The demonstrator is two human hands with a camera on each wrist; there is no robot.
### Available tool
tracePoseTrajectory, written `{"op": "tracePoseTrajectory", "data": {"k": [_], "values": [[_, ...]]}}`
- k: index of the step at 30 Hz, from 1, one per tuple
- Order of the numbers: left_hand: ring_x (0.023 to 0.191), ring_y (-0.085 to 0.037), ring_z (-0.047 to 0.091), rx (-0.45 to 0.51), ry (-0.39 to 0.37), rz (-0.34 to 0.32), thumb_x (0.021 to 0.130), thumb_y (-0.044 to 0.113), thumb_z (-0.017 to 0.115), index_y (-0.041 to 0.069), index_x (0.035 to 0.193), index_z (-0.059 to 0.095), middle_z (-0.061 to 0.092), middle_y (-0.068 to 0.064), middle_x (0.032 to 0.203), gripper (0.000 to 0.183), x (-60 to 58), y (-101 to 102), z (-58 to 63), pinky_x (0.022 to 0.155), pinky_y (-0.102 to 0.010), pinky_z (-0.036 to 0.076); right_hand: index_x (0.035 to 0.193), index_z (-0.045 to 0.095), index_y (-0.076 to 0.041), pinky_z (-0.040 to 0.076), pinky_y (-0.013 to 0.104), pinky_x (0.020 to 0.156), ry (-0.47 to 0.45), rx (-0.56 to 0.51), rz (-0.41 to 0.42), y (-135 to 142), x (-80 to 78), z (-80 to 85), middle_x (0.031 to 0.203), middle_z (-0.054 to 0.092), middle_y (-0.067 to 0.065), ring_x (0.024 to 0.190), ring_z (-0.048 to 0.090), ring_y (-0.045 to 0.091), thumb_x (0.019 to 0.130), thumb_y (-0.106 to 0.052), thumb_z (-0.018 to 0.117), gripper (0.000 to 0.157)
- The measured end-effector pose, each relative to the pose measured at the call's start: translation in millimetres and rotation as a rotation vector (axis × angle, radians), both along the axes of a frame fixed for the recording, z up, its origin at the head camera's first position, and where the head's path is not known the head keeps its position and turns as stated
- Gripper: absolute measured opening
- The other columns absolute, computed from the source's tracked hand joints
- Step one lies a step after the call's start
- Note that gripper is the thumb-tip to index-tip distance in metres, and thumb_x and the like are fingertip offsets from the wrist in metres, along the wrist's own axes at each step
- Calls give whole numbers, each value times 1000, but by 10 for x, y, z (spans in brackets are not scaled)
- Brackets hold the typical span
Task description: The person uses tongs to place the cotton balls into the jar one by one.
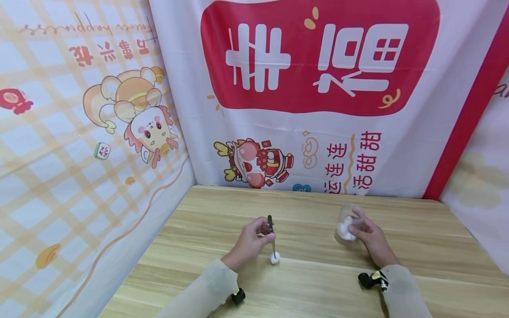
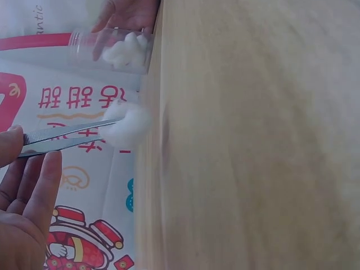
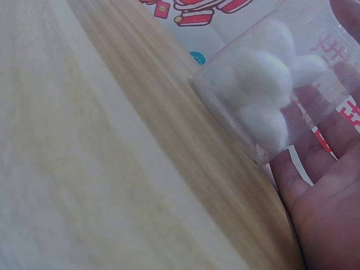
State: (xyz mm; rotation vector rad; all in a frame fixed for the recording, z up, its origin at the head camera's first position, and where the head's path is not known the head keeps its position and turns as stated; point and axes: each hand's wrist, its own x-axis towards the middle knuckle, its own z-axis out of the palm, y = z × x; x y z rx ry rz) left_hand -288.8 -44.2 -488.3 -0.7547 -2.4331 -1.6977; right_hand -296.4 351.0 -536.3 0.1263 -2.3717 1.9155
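Observation:
My left hand (image 1: 253, 240) pinches a pair of metal tweezers (image 2: 67, 132) between thumb and fingers. At the tweezers' tips is a white cotton ball (image 2: 128, 125), which in the head view appears low over the wooden table. To the right, my right hand (image 1: 371, 238) grips a clear plastic jar (image 1: 341, 216) with its fingers around the side. Several cotton balls (image 3: 261, 79) lie inside the jar, heaped toward its bottom. In the right wrist view the jar's base is close to the tabletop; whether it touches cannot be made out.
The wooden table (image 1: 310, 287) runs back to a printed cloth (image 1: 254, 145) hanging behind it. Another patterned cloth (image 1: 59, 154) hangs along the left side. A small black wrist camera (image 1: 237, 296) sits at the left cuff, another (image 1: 367, 281) at the right.

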Motion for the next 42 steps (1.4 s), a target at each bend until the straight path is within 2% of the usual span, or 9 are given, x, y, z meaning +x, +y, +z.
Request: {"op": "tracePoseTrajectory", "data": {"k": [7, 14, 21, 29, 33, 37, 42], "values": [[83, -16, 63, -3, 16, -30, 91, 11, 70, 21, 102, 62, 64, 1, 89, 17, -59, 4, 68, 74, -29, 58, 153, 32, -20, 37, 11, 90, -2, -2, -3, -10, 3, -10, 145, 45, 14, 114, 50, 3, 93, -33, 67, 70], [85, -15, 64, -38, 20, -24, 91, 21, 70, 25, 105, 61, 65, 2, 92, 18, -110, 21, 209, 77, -28, 57, 152, 33, -28, 37, 15, 92, -7, 24, -8, 4, -13, 3, 145, 45, 12, 116, 49, 7, 93, -37, 66, 68], [86, -17, 64, -13, 40, -31, 91, 14, 70, 23, 106, 62, 65, 1, 93, 20, -175, 25, 306, 77, -29, 58, 152, 32, -26, 38, 14, 91, -5, 18, -6, 12, -17, 1, 144, 46, 11, 115, 50, 6, 93, -36, 67, 70], [87, -15, 65, -11, 38, -39, 90, 20, 71, 20, 107, 62, 65, 1, 94, 19, -200, 36, 422, 77, -27, 57, 153, 31, -19, 38, 12, 90, 20, 8, -5, 11, -2, 4, 142, 48, 9, 113, 51, 2, 94, -33, 67, 70], [88, -15, 64, -14, 53, -35, 90, 18, 70, 20, 107, 62, 65, 0, 94, 19, -214, 52, 469, 77, -27, 58, 152, 32, -18, 38, 11, 90, 29, 6, -5, 3, 11, 13, 141, 50, 8, 113, 52, 2, 94, -31, 67, 70], [87, -16, 64, -16, 78, -38, 91, 14, 70, 18, 109, 62, 65, -1, 94, 20, -236, 72, 506, 76, -27, 58, 152, 32, -18, 38, 11, 90, 23, 8, -2, 6, 13, 12, 143, 48, 11, 114, 51, 3, 94, -32, 67, 70], [86, -14, 64, -20, 97, -49, 91, 11, 69, 17, 110, 63, 65, 0, 93, 21, -263, 93, 557, 76, -27, 58, 152, 34, -24, 38, 11, 91, 4, 3, -5, 10, -1, -7, 144, 47, 11, 115, 50, 3, 93, -36, 67, 69]]}}
